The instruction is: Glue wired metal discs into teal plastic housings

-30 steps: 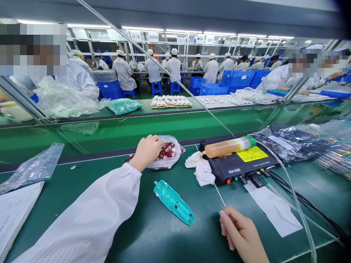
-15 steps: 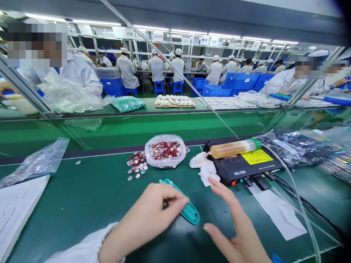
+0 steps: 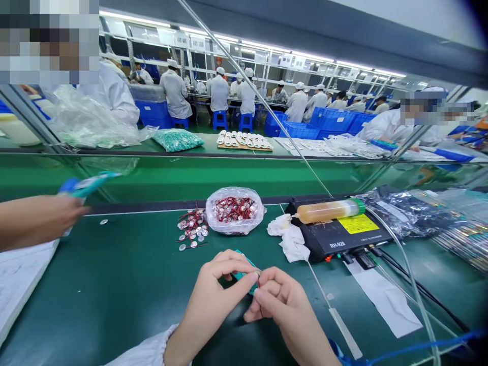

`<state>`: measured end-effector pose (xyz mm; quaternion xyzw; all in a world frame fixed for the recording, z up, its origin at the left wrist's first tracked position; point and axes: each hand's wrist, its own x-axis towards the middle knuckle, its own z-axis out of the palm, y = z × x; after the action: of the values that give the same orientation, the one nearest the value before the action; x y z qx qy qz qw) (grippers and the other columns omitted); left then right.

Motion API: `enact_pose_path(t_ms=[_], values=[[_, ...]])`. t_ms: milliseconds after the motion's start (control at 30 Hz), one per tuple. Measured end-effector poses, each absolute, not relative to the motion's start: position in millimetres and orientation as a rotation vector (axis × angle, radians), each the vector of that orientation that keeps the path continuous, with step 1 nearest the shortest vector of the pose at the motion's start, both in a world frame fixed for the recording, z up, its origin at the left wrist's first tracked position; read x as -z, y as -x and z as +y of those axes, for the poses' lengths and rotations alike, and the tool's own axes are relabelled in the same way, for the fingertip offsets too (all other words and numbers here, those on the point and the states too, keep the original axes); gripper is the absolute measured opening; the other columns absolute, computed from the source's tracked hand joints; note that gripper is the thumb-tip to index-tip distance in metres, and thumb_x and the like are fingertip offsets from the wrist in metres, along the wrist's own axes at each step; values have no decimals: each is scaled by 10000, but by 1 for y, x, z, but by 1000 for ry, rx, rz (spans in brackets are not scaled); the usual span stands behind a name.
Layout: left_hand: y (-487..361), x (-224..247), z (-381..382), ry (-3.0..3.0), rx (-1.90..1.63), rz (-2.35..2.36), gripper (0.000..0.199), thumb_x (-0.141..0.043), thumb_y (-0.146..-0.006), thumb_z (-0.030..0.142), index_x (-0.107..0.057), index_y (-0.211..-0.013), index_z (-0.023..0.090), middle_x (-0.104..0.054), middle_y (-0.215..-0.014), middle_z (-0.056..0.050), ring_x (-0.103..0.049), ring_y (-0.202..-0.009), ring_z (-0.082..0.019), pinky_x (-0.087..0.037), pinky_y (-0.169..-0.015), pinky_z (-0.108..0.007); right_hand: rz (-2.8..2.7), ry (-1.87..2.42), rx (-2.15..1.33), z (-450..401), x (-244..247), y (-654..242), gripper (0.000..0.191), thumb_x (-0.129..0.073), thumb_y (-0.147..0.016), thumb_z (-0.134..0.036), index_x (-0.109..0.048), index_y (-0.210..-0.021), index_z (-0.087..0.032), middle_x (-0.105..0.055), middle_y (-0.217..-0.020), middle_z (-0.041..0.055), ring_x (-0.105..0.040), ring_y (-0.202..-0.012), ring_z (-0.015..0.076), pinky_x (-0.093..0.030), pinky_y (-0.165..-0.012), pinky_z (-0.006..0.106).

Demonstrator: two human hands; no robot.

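Observation:
A teal plastic shell (image 3: 249, 291) lies under my fingers near the front middle of the green bench. My left hand (image 3: 221, 290) is closed on it, thumb and fingers pinching its side. Close against it, my right hand (image 3: 280, 300) pinches a thin red wire (image 3: 260, 279) at the shell's right side. Fingers cover much of the shell and whatever part the wire leads to. Behind my hands sits a clear bag (image 3: 235, 211) full of round metal discs with red wires. More such discs (image 3: 193, 229) lie loose to its left.
Another person's hand (image 3: 41, 218) reaches in at left with a teal item (image 3: 93, 184), over papers (image 3: 26, 284). At right are a black box (image 3: 346, 234) with an amber tube (image 3: 328, 210), crumpled tissue (image 3: 292, 241), hoses, and a white-tipped thin tool (image 3: 345, 333). A green ledge (image 3: 171, 178) runs behind.
My right hand has come in to the shell and closed on a red wire. A thin tool now lies at right. Another person's hand with a teal item has appeared at left.

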<state>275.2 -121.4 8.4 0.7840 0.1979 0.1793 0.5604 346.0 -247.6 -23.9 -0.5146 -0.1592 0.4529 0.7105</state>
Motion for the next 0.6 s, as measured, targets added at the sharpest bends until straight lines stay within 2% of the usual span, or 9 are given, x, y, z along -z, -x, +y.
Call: enact_pose_path(t_ms=[100, 200, 300, 367, 433, 500, 600], values=[[-273, -2, -116, -1963, -427, 483, 143, -592, -710, 246, -644, -588, 191, -629, -665, -29, -573, -684, -188, -430, -605, -301, -458, 1416, -843, -252, 29, -353, 347, -692, -722, -494, -564, -777, -176, -616, -554, 9, -617, -531, 160, -498, -542, 243], [-271, 8, -107, -2123, -441, 463, 176, -559, -769, 251, -591, -606, 194, -627, -666, -16, -566, -697, -187, -451, -645, -322, -682, 1746, -559, -257, 34, -363, 236, -591, -804, -412, -628, -747, -186, -608, -606, 16, -587, -548, 146, -447, -518, 219], [-268, 20, -96, -2278, -558, 405, 90, -533, -805, 215, -618, -827, 196, -662, -914, -48, -567, -937, -224, -457, -841, -392, -906, 1980, -252, -259, 37, -369, 187, -521, -838, -302, -630, -718, -208, -569, -635, -2, -533, -540, 126, -392, -492, 214], [-266, 29, -87, -2367, -575, 357, 230, -525, -812, 190, -601, -1029, 204, -615, -1145, -71, -494, -1127, -253, -397, -968, -451, -1024, 2054, -100, -257, 39, -370, 190, -491, -848, -248, -608, -704, -207, -533, -618, -15, -512, -522, 115, -380, -488, 209], [-264, 36, -81, -2420, -474, 303, 353, -539, -811, 188, -559, -1162, 222, -545, -1291, -71, -405, -1249, -274, -343, -1029, -493, -1132, 2095, 17, -254, 42, -369, 200, -469, -852, -211, -579, -684, -201, -510, -613, -19, -508, -515, 111, -375, -484, 206], [-263, 42, -77, -2433, -331, 257, 411, -562, -809, 196, -537, -1217, 234, -525, -1333, -63, -373, -1289, -280, -332, -1043, -503, -1224, 2124, 109, -251, 46, -368, 208, -448, -856, -184, -561, -682, -199, -501, -612, -18, -505, -515, 114, -371, -476, 208], [-262, 43, -77, -2410, -225, 239, 416, -586, -818, 219, -538, -1231, 243, -557, -1309, -55, -416, -1266, -272, -345, -1040, -485, -1307, 2133, 188, -250, 50, -368, 208, -426, -863, -161, -553, -703, -198, -507, -621, -13, -505, -522, 122, -376, -474, 211]])
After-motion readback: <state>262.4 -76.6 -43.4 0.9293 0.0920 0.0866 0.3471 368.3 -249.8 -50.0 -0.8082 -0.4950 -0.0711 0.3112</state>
